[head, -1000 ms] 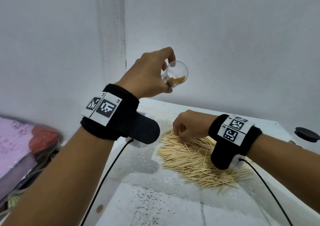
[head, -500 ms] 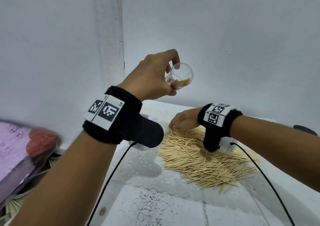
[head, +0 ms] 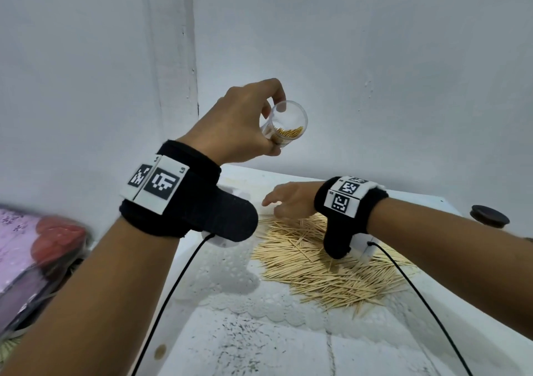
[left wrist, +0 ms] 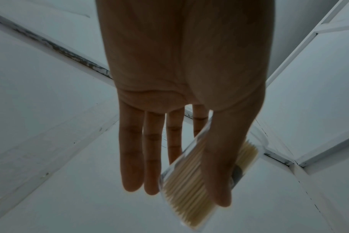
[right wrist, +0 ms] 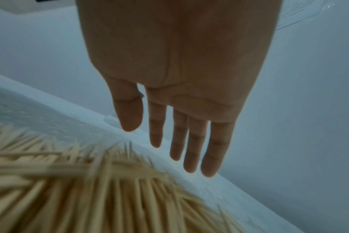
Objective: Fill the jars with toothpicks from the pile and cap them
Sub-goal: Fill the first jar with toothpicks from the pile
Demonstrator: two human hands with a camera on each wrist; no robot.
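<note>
The left hand (head: 242, 121) is up in the air, above the far left part of the white worktop (head: 259, 344). It holds a small clear plastic jar (head: 285, 124) between the thumb and the first fingers. The jar is tipped on its side, with its open mouth facing the camera. A bunch of thin wooden toothpicks (left wrist: 185, 181) lies along the low side of the jar. In the left wrist view the thumb lies across the jar and the other fingers (left wrist: 130, 157) stretch out straight beside it.

The right hand (head: 291, 202) is low, right over the far edge of the big pile of loose toothpicks (head: 326, 269) in the middle of the worktop. Its fingers are straight and a little spread, and it holds nothing. In the right wrist view the fingertips (right wrist: 209, 170) point past the pile's far edge.

A dark round lid (head: 489, 215) lies near the far right corner of the worktop, well apart from both hands.
</note>
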